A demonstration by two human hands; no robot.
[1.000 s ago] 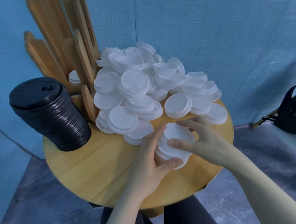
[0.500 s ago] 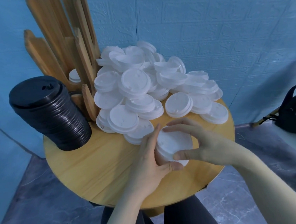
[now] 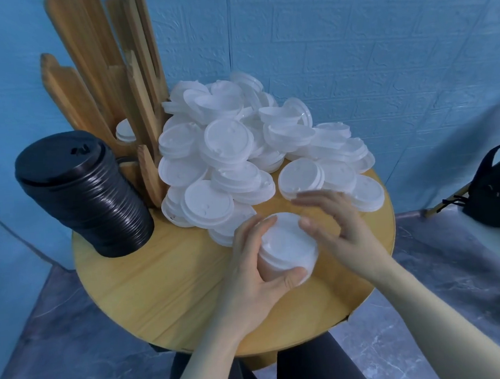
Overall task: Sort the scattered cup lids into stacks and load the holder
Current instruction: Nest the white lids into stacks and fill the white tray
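A short stack (image 3: 287,247) of white lids is gripped at its near side by the left hand (image 3: 256,273), just above the bench (image 3: 161,287); the right hand (image 3: 339,230) is spread, fingers blurred; loose lids could slip sideways, toppling the pile (image 3: 234,149) just beyond.

Right hand (image 3: 339,230) fingers blur; black bag (image 3: 497,189) cut off at edge
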